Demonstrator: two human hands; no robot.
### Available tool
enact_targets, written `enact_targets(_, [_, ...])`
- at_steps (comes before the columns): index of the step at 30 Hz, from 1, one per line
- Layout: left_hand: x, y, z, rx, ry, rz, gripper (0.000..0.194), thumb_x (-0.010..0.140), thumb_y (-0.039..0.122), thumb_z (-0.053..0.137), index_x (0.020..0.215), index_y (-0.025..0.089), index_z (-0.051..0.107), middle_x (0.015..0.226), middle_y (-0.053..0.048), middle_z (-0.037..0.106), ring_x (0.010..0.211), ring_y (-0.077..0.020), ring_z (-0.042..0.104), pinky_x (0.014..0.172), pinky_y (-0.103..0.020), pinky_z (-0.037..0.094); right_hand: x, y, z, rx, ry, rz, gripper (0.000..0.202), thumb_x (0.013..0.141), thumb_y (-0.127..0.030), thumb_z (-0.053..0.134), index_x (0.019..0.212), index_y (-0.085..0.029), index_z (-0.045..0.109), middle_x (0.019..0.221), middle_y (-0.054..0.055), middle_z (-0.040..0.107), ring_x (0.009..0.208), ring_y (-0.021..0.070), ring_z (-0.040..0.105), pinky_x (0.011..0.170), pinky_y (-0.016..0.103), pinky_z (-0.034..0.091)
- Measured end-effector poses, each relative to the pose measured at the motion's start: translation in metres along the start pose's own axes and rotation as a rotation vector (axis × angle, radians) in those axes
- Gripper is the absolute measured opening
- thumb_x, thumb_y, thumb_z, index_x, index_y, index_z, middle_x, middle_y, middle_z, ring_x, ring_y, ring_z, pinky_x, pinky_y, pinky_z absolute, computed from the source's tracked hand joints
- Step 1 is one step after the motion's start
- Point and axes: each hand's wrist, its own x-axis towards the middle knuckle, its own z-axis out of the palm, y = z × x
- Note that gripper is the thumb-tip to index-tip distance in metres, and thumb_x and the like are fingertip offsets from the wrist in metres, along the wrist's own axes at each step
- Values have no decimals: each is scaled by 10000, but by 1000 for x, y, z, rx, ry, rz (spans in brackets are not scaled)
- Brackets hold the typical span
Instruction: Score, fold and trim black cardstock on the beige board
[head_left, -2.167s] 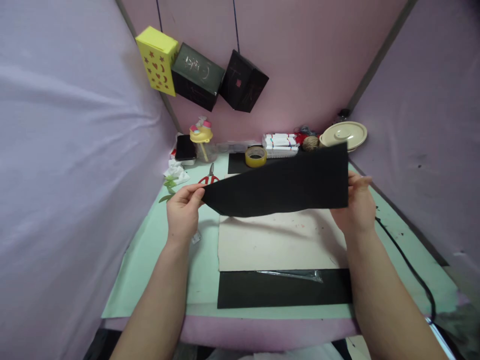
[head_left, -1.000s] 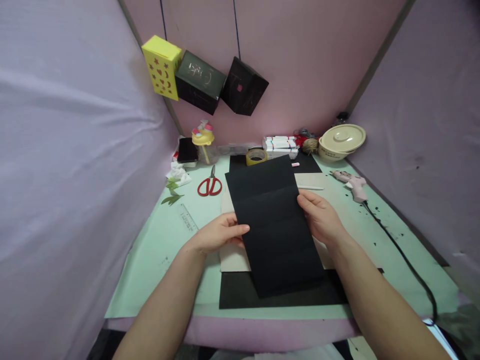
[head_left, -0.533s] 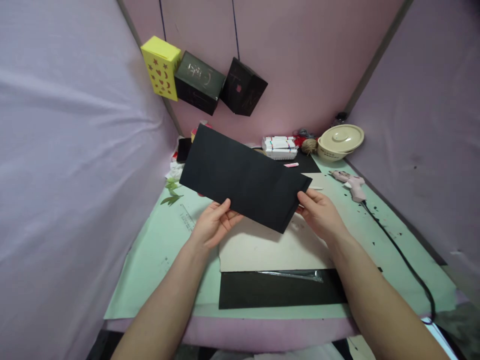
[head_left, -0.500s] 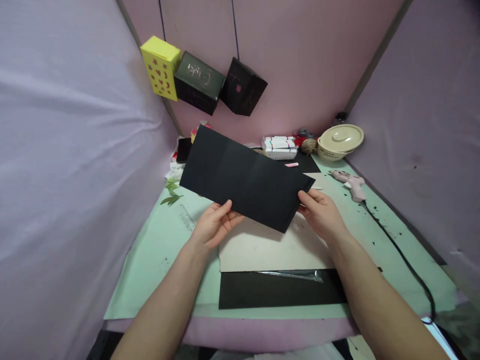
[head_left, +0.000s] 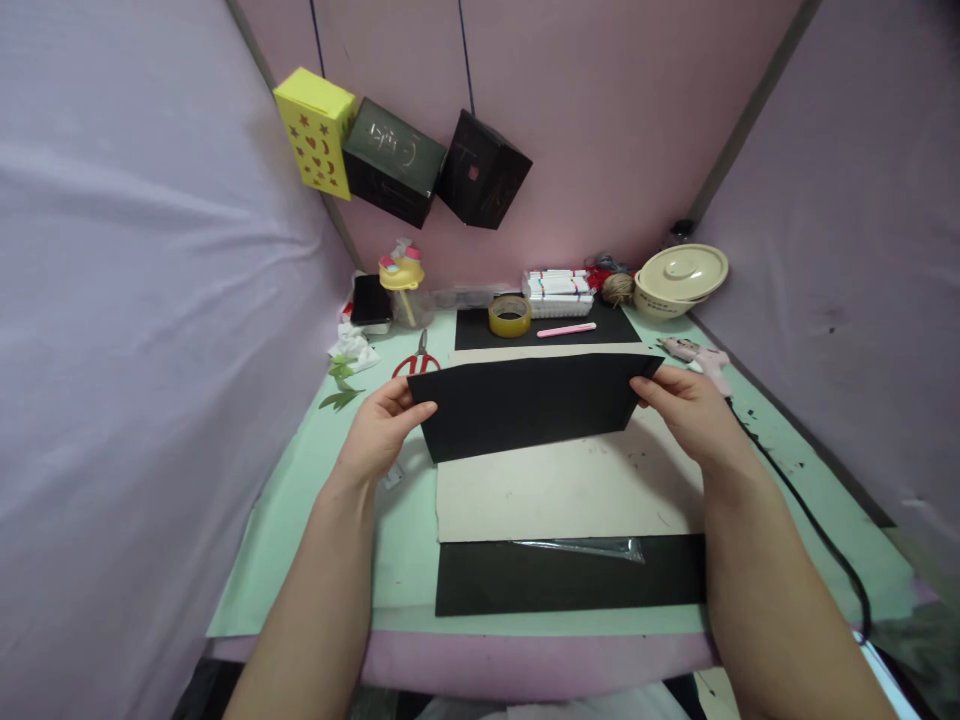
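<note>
A sheet of black cardstock [head_left: 532,405] is stretched sideways between my two hands, above a pale board [head_left: 555,500]. My left hand [head_left: 386,420] pinches its left end, thumb in front. At the right end, my right hand [head_left: 675,405] grips the upper corner between thumb and fingers, close to a narrow fold line. The sheet tilts, its long top edge nearly level. Under the board's near side lies another black sheet [head_left: 570,585], with a clear plastic piece on it. Red-handled scissors [head_left: 416,362] lie just beyond the sheet's left end, partly hidden.
Behind the board are yellow tape [head_left: 510,317], a pink pen [head_left: 566,329] and a white box of markers [head_left: 559,295]. A glue gun [head_left: 697,362] with a black cord lies right, near a lidded cream bowl [head_left: 681,282]. A yellow-lidded jar [head_left: 405,285] stands back left. Boxes hang above.
The black sheet has turned from slanted to nearly level and tipped flatter. My left hand moved from its lower edge to its left end. The tape and scissors have come into view.
</note>
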Motion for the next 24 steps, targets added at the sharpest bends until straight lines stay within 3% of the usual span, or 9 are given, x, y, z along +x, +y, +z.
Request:
enact_targets(4, [-3,-4,9,259,82,247,156,732,276,770,854,182,739,879,-45,746,850,-205,690,802,-327,557,-4,-10,-5,-118,9,-112,130,792,-361,696,831,-243,735,839,2,707,827,207,640,771,357,518])
enact_targets(8, [-5,0,9,444,-16,472,100,832,198,642,838,215,741,939,-41,751,954,-205,686,932,-369,525,-6,-14,-14,-132,-75,-229,116,814,-317,671,898,-284,744,1003,9,718,1008,226,642,921,377,504])
enact_targets(13, [-4,-4,4,739,-259,410,235,809,132,585,962,230,735,1054,-35,736,1020,-212,681,929,-356,539,-10,-5,-24,-285,-256,-167,146,805,-361,659,863,-275,761,1035,35,720,1028,241,652,970,398,496])
enact_targets(16, [-9,-10,5,885,-418,386,255,848,186,582,1052,242,723,1127,-27,719,1075,-218,663,943,-356,536,-15,5,-26,-357,-335,-100,180,792,-394,671,882,-275,772,1052,41,724,1022,254,659,950,404,515])
enact_targets(20, [-18,-22,9,1063,-458,461,278,930,318,551,1157,241,691,1187,-28,698,1156,-229,622,1041,-420,472,-18,15,-26,-410,-376,-96,189,814,-404,652,897,-293,781,1076,34,724,1011,250,665,917,396,538])
enact_targets(24, [-19,-35,8,1151,-469,453,307,955,333,514,1185,214,679,1226,-42,678,1201,-243,591,1064,-464,444,-16,20,-23,-486,-383,-83,190,816,-416,648,872,-293,781,1014,28,738,968,248,671,914,406,527])
